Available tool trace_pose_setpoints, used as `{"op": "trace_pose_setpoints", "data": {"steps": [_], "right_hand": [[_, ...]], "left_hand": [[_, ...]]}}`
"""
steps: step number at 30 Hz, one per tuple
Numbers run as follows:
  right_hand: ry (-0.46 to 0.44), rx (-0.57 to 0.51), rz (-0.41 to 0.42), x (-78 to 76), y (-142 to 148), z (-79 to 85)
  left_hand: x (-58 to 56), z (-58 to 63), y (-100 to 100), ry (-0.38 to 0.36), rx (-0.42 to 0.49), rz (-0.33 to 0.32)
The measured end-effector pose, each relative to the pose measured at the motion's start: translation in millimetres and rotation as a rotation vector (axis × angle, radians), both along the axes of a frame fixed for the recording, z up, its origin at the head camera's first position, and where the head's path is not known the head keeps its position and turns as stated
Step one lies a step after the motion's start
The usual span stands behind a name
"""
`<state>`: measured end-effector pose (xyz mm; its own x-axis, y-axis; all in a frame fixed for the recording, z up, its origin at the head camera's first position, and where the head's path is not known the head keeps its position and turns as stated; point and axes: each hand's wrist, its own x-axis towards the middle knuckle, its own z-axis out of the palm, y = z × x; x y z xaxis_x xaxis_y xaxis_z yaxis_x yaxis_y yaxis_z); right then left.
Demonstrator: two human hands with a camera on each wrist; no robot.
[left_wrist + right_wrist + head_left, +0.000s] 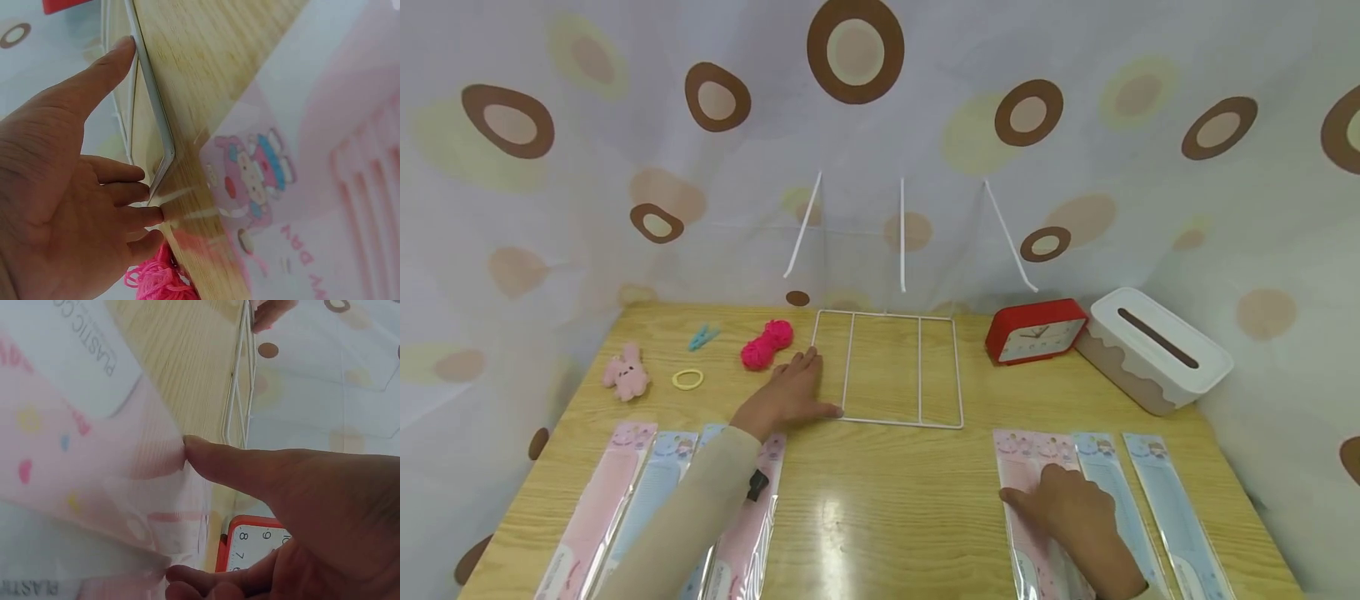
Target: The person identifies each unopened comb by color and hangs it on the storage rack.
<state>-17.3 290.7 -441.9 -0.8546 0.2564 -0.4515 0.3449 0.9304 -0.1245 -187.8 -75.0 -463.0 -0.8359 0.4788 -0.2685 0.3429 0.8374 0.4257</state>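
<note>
A white wire rack [920, 367] lies at the middle of the table, with three white wire prongs [902, 233] rising behind it. My left hand [790, 392] is at its front left corner, fingers spread and fairly straight. In the left wrist view the thumb [119, 56] touches the rack's wire. Over at the right, my right hand [1071, 508] is on a pink comb in a clear packet [1018, 479], beside another pink one. The right wrist view shows the thumb [206, 453] at one edge of the packet and curled fingers [206, 581] at the other.
Blue comb packets [1168, 492] lie further right; pink and blue ones [602, 492] lie front left. Pink yarn [767, 344], a yellow ring [688, 380], a blue clip [702, 337] and a pink plush [627, 372] sit left. Back right stand a red clock [1037, 331] and a tissue box [1150, 350].
</note>
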Motion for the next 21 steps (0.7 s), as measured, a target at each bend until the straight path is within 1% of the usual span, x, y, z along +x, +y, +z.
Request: {"op": "trace_pose_setpoints", "data": {"steps": [6, 10, 17, 21], "right_hand": [[0.038, -0.049, -0.004, 3.6, 2, -2.5], [0.029, -0.075, -0.013, 2.7, -1, -2.2], [0.058, -0.047, -0.002, 1.6, -8, -0.3], [0.042, -0.057, -0.011, -0.3, -10, 0.9]], "left_hand": [[1.6, -1.4, 2, 0.008, 0.016, -0.005], [1.9, -0.4, 2, 0.008, 0.032, -0.012], [1.9, -3.5, 0, 0.013, 0.033, -0.007], [1.6, -4.1, -2, 0.014, 0.033, -0.006]]}}
